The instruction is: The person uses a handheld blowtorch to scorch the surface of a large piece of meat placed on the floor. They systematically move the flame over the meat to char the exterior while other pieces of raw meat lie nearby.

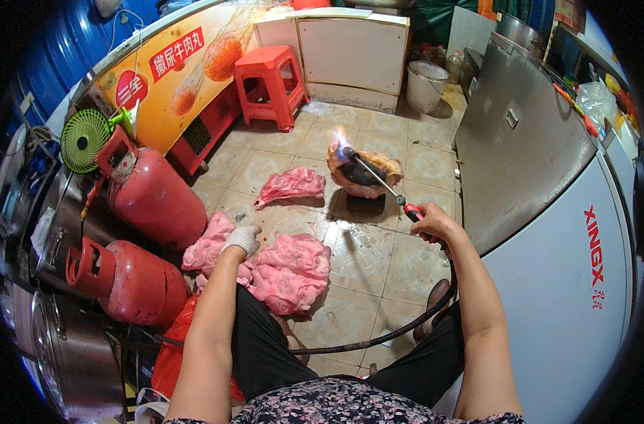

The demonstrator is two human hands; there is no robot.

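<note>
My right hand (433, 224) is closed around the red-and-black handle of a gas torch (375, 175). A blue and orange flame comes from the torch's head, at the upper left edge of a browned, partly blackened piece of meat or skin (388, 165). That piece rests on a dark block (365, 204) on the floor. My left hand (242, 239), in a white knit glove, is over raw pink meat (208, 246); whether it grips anything is hidden. More raw pink pieces (295, 270) lie beside it, and another (292, 185) lies farther off on the tiles.
Two red gas cylinders (157, 196) (141, 281) stand at left, near a green fan (85, 141). A black hose (364, 345) crosses between my legs. A red stool (269, 85) and a white bucket (425, 87) are farther back; a metal-and-white cabinet (544, 254) borders the right.
</note>
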